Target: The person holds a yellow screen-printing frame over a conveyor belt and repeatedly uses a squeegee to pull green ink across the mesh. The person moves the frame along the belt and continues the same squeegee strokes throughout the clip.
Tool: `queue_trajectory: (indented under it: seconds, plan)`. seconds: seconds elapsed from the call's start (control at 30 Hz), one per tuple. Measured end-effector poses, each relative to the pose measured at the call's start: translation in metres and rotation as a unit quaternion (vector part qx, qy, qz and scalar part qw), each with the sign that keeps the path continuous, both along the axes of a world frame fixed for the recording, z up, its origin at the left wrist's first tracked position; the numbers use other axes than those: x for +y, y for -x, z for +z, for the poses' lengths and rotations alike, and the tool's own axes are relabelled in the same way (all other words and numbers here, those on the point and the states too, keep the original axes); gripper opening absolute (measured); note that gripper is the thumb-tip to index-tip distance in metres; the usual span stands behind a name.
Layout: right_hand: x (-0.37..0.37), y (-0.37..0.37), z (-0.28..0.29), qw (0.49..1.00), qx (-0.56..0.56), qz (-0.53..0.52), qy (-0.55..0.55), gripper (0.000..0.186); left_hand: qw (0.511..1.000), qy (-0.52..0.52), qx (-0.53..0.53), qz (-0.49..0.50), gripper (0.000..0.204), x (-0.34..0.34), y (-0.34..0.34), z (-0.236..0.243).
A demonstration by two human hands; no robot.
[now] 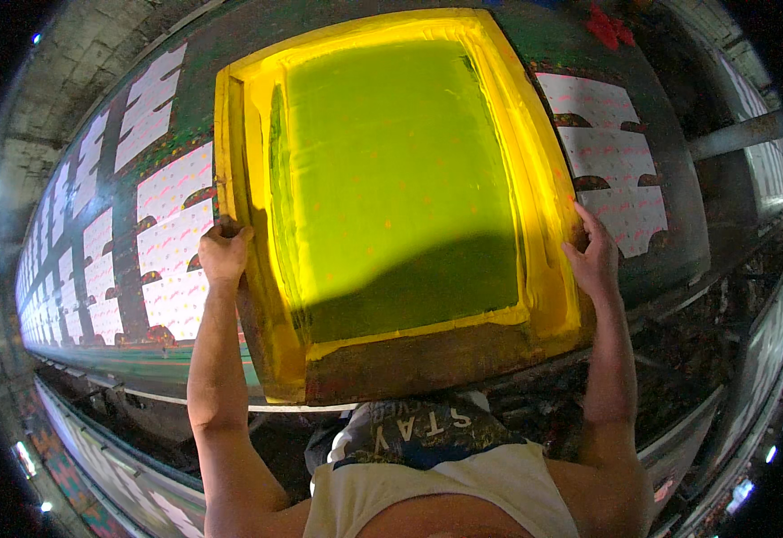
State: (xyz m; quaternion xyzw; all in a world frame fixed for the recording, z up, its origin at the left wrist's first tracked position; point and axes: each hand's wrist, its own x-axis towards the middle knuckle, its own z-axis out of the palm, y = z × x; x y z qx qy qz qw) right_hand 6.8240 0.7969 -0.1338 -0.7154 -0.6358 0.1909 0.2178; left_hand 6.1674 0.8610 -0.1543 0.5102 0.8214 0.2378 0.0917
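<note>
A large screen-printing frame [427, 363] lies in front of me, tilted slightly, its near edge reaching close to my body. Yellow ink coats its inner sides and rims. Its mesh [391, 179] looks yellow-green, with faint reddish marks showing through and a dark shadow across the near part. My left hand [224, 253] is closed on the left rail, fingers curled over the edge. On the opposite side my right hand [594, 253] grips the right rail, thumb and fingers at its outer edge. Whatever lies under the frame is mostly hidden.
A long dark green printing table [196, 108] bears white pieces with small pink print, some on the left [176, 242] and others on the right [611, 170]. A red object [609, 25] sits at the far right. Another table [122, 453] stands at the lower left.
</note>
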Motion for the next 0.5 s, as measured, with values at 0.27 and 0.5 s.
queue_trajectory:
  seconds: [0.27,0.5]
  plan:
    - [-0.067,0.06,0.03,0.951,-0.049,0.294,-0.077,0.046,0.99,-0.101,-0.097,-0.021,0.046,0.06,0.029,-0.023]
    - [-0.122,0.14,0.052,0.853,-0.074,0.511,-0.075,0.048,0.987,-0.109,-0.115,0.016,0.04,0.065,0.02,-0.028]
